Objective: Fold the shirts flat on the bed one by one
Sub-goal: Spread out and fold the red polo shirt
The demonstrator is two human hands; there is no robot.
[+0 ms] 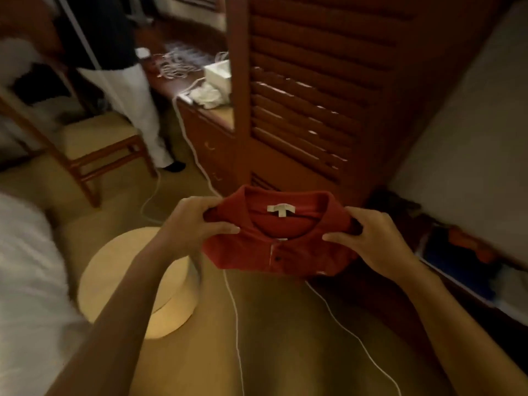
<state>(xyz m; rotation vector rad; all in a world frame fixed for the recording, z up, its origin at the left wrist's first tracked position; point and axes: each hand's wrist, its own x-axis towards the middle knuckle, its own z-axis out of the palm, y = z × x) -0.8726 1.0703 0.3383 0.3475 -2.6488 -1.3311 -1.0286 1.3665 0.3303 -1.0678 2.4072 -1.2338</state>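
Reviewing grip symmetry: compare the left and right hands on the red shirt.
The left hand sits slightly higher in view than the right hand. The left hand's thumb points right across the red shirt; the right hand's thumb points left. Both pinch the folded shirt beside its collar, thumbs in front, holding it above the floor.

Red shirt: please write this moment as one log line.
red shirt: folded, held in air | left hand: grips left side | right hand: grips right side
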